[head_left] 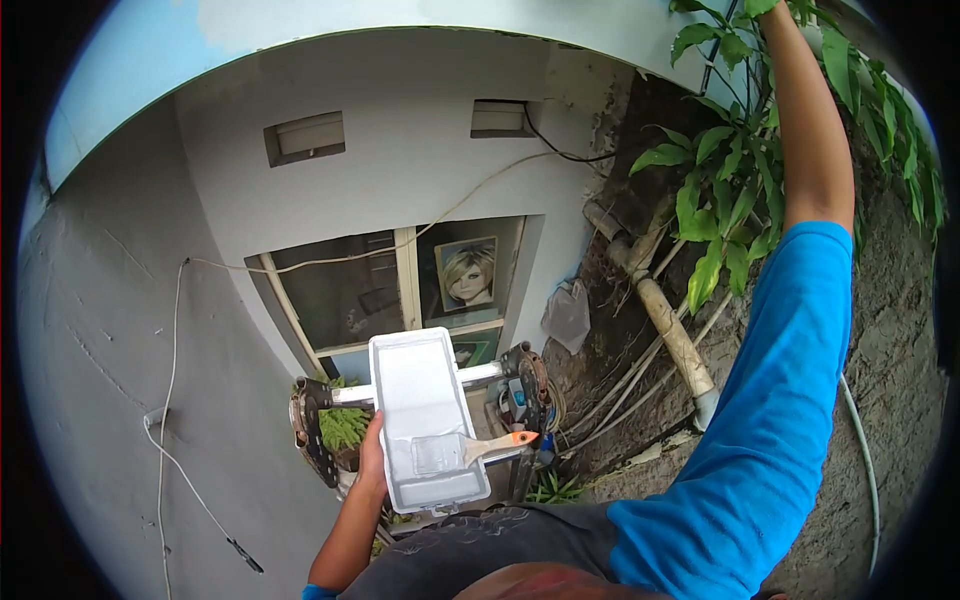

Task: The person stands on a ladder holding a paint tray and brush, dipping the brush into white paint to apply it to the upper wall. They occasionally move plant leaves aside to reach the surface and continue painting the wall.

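Note:
My left hand (371, 455) grips the left edge of a white paint tray (415, 385), held in front of my body. White paint coats the tray. A paintbrush (490, 445) lies across its lower part, bristles in the tray and the orange-tipped wooden handle jutting past the right edge. Up to the right stretches my right arm in a blue sleeve (770, 330). The right hand itself is beyond the top edge of the view, near green leaves (740, 50). Under the tray are a metal ladder's bar (480, 372) and its dark hinges.
Ahead stands a pale wall (380, 170) with a window (340, 285) and a framed portrait (467, 273). A cable (450, 205) crosses it. Grey wall (110, 400) rises on the left. Pipes (675, 335) and leafy plants (710, 210) occupy the right side.

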Motion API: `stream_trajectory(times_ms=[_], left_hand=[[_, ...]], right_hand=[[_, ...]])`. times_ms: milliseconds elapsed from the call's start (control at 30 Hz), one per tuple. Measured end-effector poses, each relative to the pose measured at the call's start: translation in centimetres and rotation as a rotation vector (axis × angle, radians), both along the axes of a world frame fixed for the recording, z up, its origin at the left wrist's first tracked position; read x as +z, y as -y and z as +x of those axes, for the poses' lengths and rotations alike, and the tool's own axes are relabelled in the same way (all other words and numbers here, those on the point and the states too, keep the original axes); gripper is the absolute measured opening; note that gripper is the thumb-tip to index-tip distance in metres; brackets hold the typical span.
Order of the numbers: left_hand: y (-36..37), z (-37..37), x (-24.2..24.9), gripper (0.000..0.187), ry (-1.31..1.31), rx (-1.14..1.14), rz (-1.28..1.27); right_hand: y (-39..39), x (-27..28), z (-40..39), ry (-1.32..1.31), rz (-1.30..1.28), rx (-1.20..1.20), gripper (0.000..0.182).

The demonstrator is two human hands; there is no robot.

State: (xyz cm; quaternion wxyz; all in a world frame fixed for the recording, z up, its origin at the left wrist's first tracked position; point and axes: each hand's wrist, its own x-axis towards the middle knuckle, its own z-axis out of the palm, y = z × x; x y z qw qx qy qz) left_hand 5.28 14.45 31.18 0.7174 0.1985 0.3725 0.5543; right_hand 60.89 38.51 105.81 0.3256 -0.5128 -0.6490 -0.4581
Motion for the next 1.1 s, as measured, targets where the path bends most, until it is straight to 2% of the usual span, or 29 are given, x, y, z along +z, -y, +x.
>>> stream_trajectory(times_ms=[133, 233, 267, 300, 333, 400, 467, 533, 600, 633, 833, 900, 967, 1100], left_hand=[[-0.4, -0.2, -0.9, 0.065, -0.038, 0.015, -0.022], [-0.5, -0.3, -0.5, 0.063, 0.054, 0.007, -0.035], [-0.2, 0.1, 0.7, 0.064, 0.024, -0.017, -0.036], [0.2, 0.2, 1.5, 0.064, -0.004, -0.030, -0.042], [0.0, 0.1, 0.6, 0.065, 0.028, -0.036, -0.042], [0.1, 0.1, 1.1, 0.065, 0.057, -0.067, -0.038], [-0.1, 0.1, 0.6, 0.064, 0.078, -0.014, -0.019], [-0.2, 0.0, 0.0, 0.062, 0.160, -0.118, 0.053], [-0.5, -0.1, -0.3, 0.062, 0.175, -0.117, 0.058], [-0.5, -0.2, -0.4, 0.062, 0.180, -0.143, 0.066], [-0.2, -0.2, 0.0, 0.062, 0.130, -0.095, 0.067], [0.5, -0.3, 1.0, 0.063, 0.077, -0.094, 0.076], [0.9, -0.4, 1.5, 0.063, 0.074, -0.088, 0.088], [0.9, -0.4, 1.4, 0.064, 0.097, -0.099, 0.128]], right_hand=[[-0.5, -6.3, -0.8, 0.118, -0.330, -0.016, 0.036], [0.9, -10.9, -4.2, 0.241, -0.545, 0.012, 0.033], [6.4, -17.1, -14.3, 0.301, -0.602, 0.052, 0.033], [10.5, -20.5, -19.1, 0.208, -0.726, 0.039, 0.032], [11.6, -22.4, -21.2, 0.219, -0.796, 0.085, 0.033], [13.9, -26.0, -24.9, 0.205, -0.857, 0.383, 0.038], [16.1, -27.6, -29.5, 0.274, -0.974, 0.441, 0.041], [16.9, -30.0, -33.0, 0.411, -0.818, 0.621, 0.041], [17.0, -31.3, -37.6, 0.535, -0.817, 0.691, 0.037], [16.9, -32.3, -39.6, 0.589, -0.738, 0.760, 0.037], [17.3, -38.9, -53.5, 0.876, -0.553, 1.117, 0.036], [17.5, -42.1, -58.3, 0.912, -0.556, 1.230, 0.036], [19.3, -44.3, -63.2, 0.972, -0.711, 1.140, 0.042], [21.5, -48.7, -72.9, 1.020, -0.726, 1.229, 0.047]])
